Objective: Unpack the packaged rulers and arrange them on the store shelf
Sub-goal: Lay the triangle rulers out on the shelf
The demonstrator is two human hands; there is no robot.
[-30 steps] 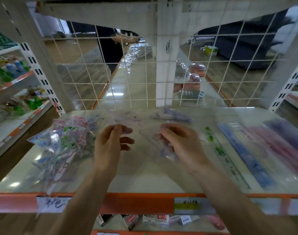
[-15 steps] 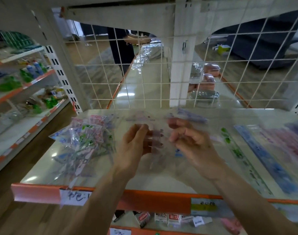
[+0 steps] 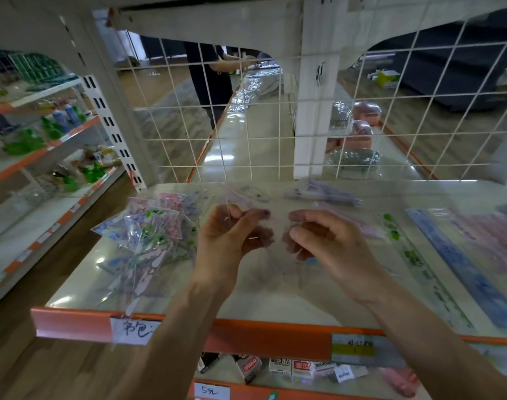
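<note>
On the pale store shelf [image 3: 275,301], long rulers [image 3: 460,267] lie at right. Above its middle, the left hand [image 3: 232,243] and right hand [image 3: 330,249] pinch a clear ruler packet [image 3: 278,223] between curled fingers [image 3: 248,219].

At frame centre, the left hand [image 3: 232,241] and the right hand [image 3: 330,249] are pinching a clear packet [image 3: 275,220] between curled fingers, above the shelf [image 3: 275,301]; the packet's contents are too blurred to identify. At centre left, a pile of clear-wrapped triangular pieces [image 3: 148,235] is lying on the shelf. At the right, a green-printed ruler [image 3: 414,259], a blue ruler [image 3: 460,267] and pink rulers [image 3: 495,241] are lying side by side. Behind the wire grid [image 3: 246,137], in the upper centre, a person in dark clothing [image 3: 209,82] is standing.
</note>
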